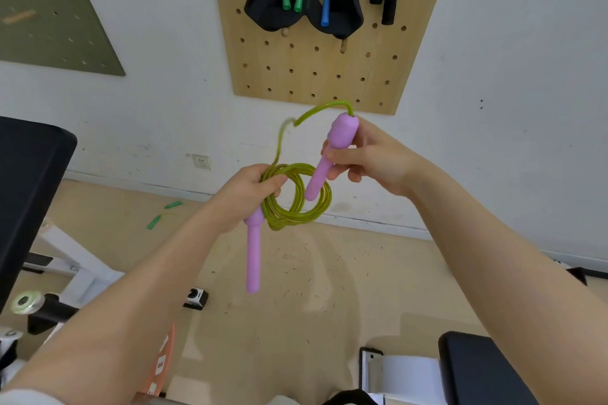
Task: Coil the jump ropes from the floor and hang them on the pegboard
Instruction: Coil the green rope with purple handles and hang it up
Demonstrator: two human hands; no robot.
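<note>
Head view: left hand (253, 189) grips the yellow-green rope coil (296, 196) in front of the chest, one pink handle (253, 256) hanging straight down. Right hand (365, 158) pinches the second handle (330, 154), long axis tilted, cord end up toward the pegboard (329, 59). Cord looks light, springy; judge the coil best held bunched at one side

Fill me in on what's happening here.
A person is winding up a yellow-green jump rope with pink handles. The left hand grips the coiled loops, with one pink handle hanging below it. The right hand holds the other pink handle, and a last stretch of rope is still loose. Other ropes already hang on the wooden pegboard, and green handles lie on the floor.
</note>
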